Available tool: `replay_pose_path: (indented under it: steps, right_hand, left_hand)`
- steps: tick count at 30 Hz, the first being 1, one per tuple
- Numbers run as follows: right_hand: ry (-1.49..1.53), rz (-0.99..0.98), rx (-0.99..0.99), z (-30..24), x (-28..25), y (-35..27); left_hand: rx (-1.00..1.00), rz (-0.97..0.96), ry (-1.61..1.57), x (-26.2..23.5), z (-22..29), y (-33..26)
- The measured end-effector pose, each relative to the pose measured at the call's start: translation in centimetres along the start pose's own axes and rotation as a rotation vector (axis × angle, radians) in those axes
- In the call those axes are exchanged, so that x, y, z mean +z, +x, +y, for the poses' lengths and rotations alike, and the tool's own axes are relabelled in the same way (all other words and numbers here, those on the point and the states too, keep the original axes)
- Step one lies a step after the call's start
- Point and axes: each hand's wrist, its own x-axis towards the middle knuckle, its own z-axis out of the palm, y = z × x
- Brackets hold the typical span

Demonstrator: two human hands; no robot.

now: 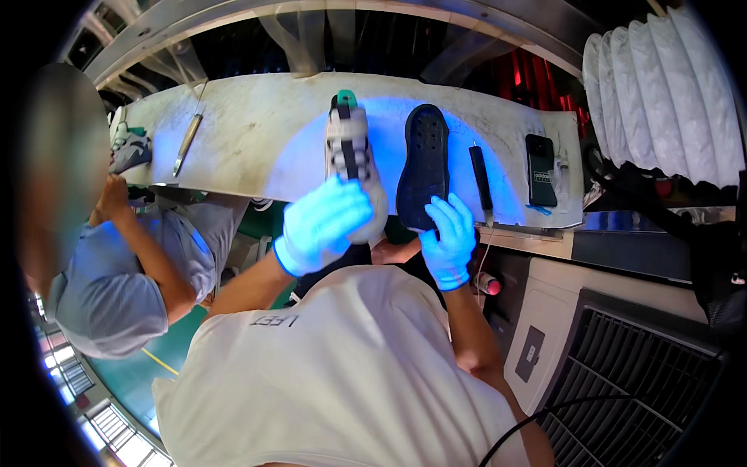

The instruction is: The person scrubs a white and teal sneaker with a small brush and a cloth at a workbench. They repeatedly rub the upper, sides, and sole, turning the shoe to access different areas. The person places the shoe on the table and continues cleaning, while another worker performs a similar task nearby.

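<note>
I read this as the pairing step: the shoe upper (352, 159) stands toe-away on the pale worktop (257, 140), lit by a blue glow, and my left hand (323, 222), gloved in light blue, is closed over its near heel end. Just to its right lies the dark sole (424, 167), tread side up with its small holes showing; my right hand (450, 240), gloved too, has its fingers curled onto the sole's near tip, though I cannot tell how firm that grip is. As I judge it, the next move calls for lifting the sole level and lining its heel and toe with the upper before any pressing, since a skewed start would be hard to correct. Right of the sole rests a slim dark tool (481, 177), and further right a dark phone-like device (540, 170). Far left on the top lies a metal-handled tool (187, 144), with another shoe (128, 149) at the left edge beside a seated person in a grey shirt (124, 280). A white ribbed duct (661, 86) hangs far right; a louvred machine housing (622, 373) sits near right.
</note>
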Motion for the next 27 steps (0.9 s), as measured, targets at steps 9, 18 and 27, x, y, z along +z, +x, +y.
replay_pose_path:
  steps: [9,18,27]
  right_hand:
    - [0.69,0.093,0.253,-10.3,-11.2,4.9]
    - [1.081,-0.003,0.296,-8.5,-9.6,7.5]
    - [0.964,-0.007,0.133,-9.9,-8.7,5.4]
  left_hand:
    - [-0.499,-0.012,-0.424,-2.3,4.6,8.2]
    - [-0.137,0.071,-0.431,-0.3,5.3,4.4]
    - [-0.301,0.17,-0.704,-1.3,8.8,2.0]
